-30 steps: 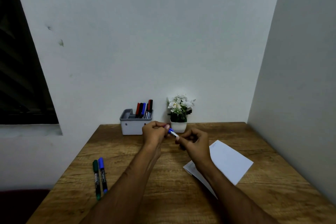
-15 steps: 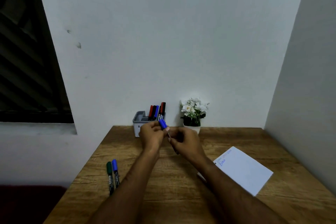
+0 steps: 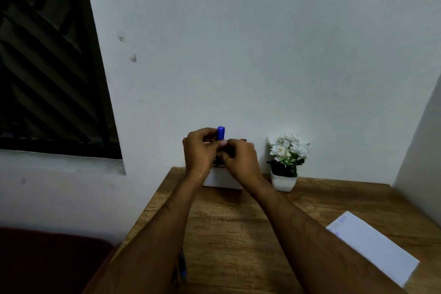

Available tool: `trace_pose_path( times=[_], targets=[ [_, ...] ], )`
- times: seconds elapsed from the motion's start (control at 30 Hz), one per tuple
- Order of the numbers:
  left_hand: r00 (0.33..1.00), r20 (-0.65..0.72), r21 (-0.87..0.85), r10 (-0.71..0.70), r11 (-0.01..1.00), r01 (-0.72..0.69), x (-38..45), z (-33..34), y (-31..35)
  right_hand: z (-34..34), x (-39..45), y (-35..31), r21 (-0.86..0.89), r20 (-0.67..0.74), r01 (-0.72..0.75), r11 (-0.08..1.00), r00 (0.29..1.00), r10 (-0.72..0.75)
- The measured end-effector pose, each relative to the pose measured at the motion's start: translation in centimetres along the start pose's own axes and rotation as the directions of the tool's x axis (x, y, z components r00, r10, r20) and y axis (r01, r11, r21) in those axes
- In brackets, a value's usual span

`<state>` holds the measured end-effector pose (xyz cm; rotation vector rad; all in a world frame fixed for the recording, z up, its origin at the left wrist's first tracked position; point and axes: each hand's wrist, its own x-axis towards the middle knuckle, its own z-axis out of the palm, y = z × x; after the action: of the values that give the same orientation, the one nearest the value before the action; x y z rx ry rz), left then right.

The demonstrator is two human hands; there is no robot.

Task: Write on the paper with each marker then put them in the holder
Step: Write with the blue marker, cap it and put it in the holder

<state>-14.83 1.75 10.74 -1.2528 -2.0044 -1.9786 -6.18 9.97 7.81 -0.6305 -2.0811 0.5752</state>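
A blue marker (image 3: pixel 221 133) stands upright with its blue cap on top, held between both hands above the white holder (image 3: pixel 223 180). My left hand (image 3: pixel 199 151) grips its upper part just below the cap. My right hand (image 3: pixel 239 159) curls round the lower barrel. The hands hide most of the holder and the markers standing in it; only a red tip (image 3: pixel 243 140) shows. The white paper (image 3: pixel 372 246), with faint blue writing near its far corner, lies at the right of the wooden table (image 3: pixel 229 227). Two more markers (image 3: pixel 181 267) lie near the table's left edge, mostly hidden by my left forearm.
A small white pot of white flowers (image 3: pixel 285 162) stands just right of the holder against the wall. A dark window (image 3: pixel 47 59) fills the upper left. The side wall (image 3: pixel 420 145) closes off the table's right.
The cap went onto the marker and both hands carried it up and back to above the holder. The view swung left, shifting the paper toward the right edge.
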Motion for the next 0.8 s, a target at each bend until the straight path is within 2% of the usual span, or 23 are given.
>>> trace_pose_path(
  times=[0.17, 0.43, 0.67, 0.8],
  targets=[
    [0.998, 0.046, 0.077, 0.033, 0.996, -0.037, 3.0, 0.3, -1.9, 1.5, 2.1, 0.4, -0.003, -0.002, -0.028, 1.000, 1.000, 0.028],
    [0.992, 0.104, 0.118, -0.075, 0.991, 0.062, 3.2, 2.4, -5.7, 3.0, 2.2, 2.6, -0.116, 0.043, -0.146, 0.983, 0.988, 0.151],
    [0.981, 0.084, 0.094, -0.174, 0.982, 0.166, 2.3, 2.3, -7.2, 3.1, 1.8, 2.8, -0.187, 0.038, -0.156, 0.970, 0.985, 0.166],
    [0.979, 0.064, 0.111, -0.195, 0.976, 0.187, 1.4, 1.4, -7.2, 2.2, 0.7, 2.3, -0.177, -0.034, -0.193, 0.965, 0.981, 0.191]
  ],
)
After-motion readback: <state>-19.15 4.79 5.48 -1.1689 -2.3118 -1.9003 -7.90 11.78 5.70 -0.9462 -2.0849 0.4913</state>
